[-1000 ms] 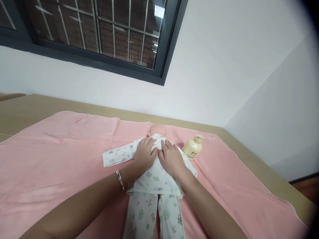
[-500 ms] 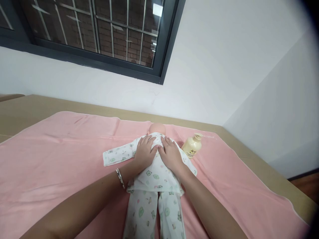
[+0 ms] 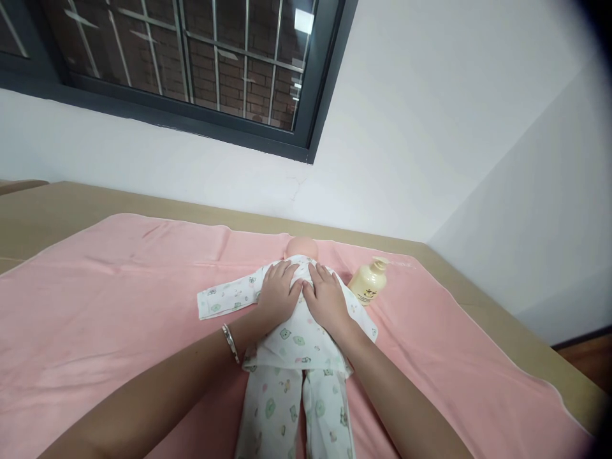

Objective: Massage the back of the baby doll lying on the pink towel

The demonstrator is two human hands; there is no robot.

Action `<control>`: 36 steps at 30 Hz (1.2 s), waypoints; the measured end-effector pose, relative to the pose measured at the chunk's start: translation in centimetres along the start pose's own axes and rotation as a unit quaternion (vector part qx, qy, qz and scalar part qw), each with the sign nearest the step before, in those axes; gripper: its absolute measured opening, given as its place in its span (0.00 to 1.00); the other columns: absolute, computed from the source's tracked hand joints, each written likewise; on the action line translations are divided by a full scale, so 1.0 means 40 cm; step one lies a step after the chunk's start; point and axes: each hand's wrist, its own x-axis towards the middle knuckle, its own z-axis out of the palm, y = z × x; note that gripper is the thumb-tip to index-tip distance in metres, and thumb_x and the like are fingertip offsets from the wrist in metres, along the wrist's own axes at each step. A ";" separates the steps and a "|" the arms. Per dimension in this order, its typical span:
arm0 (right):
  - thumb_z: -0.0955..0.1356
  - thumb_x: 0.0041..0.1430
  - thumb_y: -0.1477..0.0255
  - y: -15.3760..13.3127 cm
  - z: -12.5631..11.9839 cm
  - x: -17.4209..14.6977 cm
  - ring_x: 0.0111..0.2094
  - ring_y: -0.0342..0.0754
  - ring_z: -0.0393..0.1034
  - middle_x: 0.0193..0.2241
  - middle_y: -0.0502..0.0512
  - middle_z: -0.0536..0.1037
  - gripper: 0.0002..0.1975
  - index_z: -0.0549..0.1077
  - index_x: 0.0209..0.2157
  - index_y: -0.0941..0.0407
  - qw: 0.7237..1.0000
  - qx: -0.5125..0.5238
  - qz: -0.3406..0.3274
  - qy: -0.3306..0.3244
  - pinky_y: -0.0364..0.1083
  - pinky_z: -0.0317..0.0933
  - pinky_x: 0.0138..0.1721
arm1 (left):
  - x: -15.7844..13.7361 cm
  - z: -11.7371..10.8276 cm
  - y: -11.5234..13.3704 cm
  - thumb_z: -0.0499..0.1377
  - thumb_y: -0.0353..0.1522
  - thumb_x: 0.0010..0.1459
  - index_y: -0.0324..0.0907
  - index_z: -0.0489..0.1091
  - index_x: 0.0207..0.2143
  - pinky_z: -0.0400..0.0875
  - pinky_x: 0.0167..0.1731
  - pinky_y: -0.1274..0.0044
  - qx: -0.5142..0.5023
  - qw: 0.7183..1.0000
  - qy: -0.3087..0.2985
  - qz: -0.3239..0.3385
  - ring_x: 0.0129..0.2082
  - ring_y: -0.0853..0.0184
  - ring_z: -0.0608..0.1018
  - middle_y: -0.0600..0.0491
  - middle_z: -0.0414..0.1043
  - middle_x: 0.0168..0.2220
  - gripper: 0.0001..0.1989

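A baby doll point(image 3: 301, 247) lies on a pink cloth point(image 3: 143, 274), only its bald head showing above white printed clothes. Its long-sleeved top point(image 3: 296, 341) has small green and pink figures, and the matching trousers point(image 3: 272, 408) run down to the bottom of the view. My left hand point(image 3: 278, 294) rests flat on the left side of the top's upper part, fingers stretched toward the head. Flat on the right side lies my right hand point(image 3: 327, 299), its thumb close to the left one. A silver bangle point(image 3: 230, 343) circles my left wrist.
A pale yellow pump bottle point(image 3: 369, 280) stands on the cloth just right of the doll. Beneath the cloth is a tan table or bed surface point(image 3: 52, 213), bordered by a white wall point(image 3: 392, 127). A dark-framed barred window point(image 3: 191, 64) is above.
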 end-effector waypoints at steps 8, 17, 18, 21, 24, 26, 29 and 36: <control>0.55 0.68 0.65 -0.003 -0.001 -0.002 0.65 0.57 0.49 0.64 0.63 0.58 0.28 0.57 0.65 0.62 1.000 -0.018 -0.006 0.002 0.57 0.41 0.64 | 0.000 0.004 -0.002 0.48 0.34 0.63 0.40 0.65 0.54 0.58 0.61 0.58 0.007 1.000 -0.004 0.000 0.59 0.56 0.65 0.43 0.66 0.57 0.19; 0.55 0.68 0.64 0.013 0.000 0.005 0.66 0.54 0.47 0.65 0.62 0.57 0.28 0.56 0.65 0.60 1.000 0.016 0.002 -0.013 0.55 0.39 0.65 | -0.007 -0.002 0.002 0.49 0.33 0.62 0.40 0.66 0.54 0.60 0.60 0.59 -0.004 1.000 0.015 -0.007 0.58 0.56 0.67 0.44 0.67 0.56 0.18; 0.55 0.68 0.64 0.015 0.000 0.006 0.66 0.54 0.47 0.65 0.62 0.56 0.28 0.56 0.65 0.59 1.000 0.020 0.005 -0.014 0.55 0.39 0.65 | -0.009 -0.001 0.003 0.50 0.34 0.62 0.40 0.65 0.54 0.61 0.60 0.59 -0.001 1.000 0.024 -0.013 0.58 0.55 0.67 0.43 0.67 0.56 0.19; 0.56 0.68 0.62 0.015 -0.001 0.005 0.66 0.55 0.47 0.65 0.62 0.57 0.28 0.57 0.65 0.58 0.999 0.026 0.015 -0.015 0.55 0.39 0.65 | -0.014 0.004 0.003 0.52 0.35 0.61 0.40 0.64 0.55 0.62 0.58 0.58 0.019 0.998 0.047 -0.029 0.58 0.53 0.67 0.42 0.67 0.56 0.20; 0.56 0.67 0.60 0.013 -0.001 0.001 0.66 0.60 0.47 0.64 0.64 0.57 0.29 0.58 0.65 0.59 0.999 0.023 0.041 -0.010 0.57 0.43 0.64 | -0.015 0.006 0.004 0.53 0.36 0.61 0.40 0.64 0.55 0.63 0.58 0.58 0.035 0.997 0.050 -0.041 0.58 0.52 0.67 0.41 0.66 0.56 0.21; 0.57 0.67 0.59 0.013 0.002 0.001 0.65 0.62 0.48 0.64 0.65 0.58 0.30 0.58 0.65 0.60 0.998 0.015 0.054 -0.007 0.57 0.45 0.63 | -0.011 0.004 0.005 0.52 0.36 0.61 0.39 0.64 0.55 0.62 0.58 0.58 0.037 0.998 0.039 -0.037 0.59 0.52 0.66 0.41 0.66 0.56 0.20; 0.56 0.67 0.61 0.014 0.008 0.007 0.65 0.61 0.48 0.63 0.66 0.58 0.29 0.58 0.65 0.62 0.999 0.001 0.042 -0.008 0.57 0.44 0.63 | -0.003 -0.005 0.006 0.49 0.34 0.63 0.39 0.63 0.55 0.59 0.60 0.58 0.026 1.000 0.011 0.000 0.59 0.54 0.66 0.43 0.67 0.56 0.20; 0.54 0.69 0.67 -0.028 -0.013 -0.012 0.64 0.58 0.52 0.62 0.68 0.61 0.26 0.58 0.64 0.62 0.999 -0.043 0.020 -0.022 0.55 0.46 0.62 | -0.005 -0.029 0.018 0.48 0.31 0.64 0.40 0.69 0.49 0.66 0.53 0.63 0.043 0.997 0.015 0.068 0.51 0.57 0.71 0.44 0.72 0.49 0.15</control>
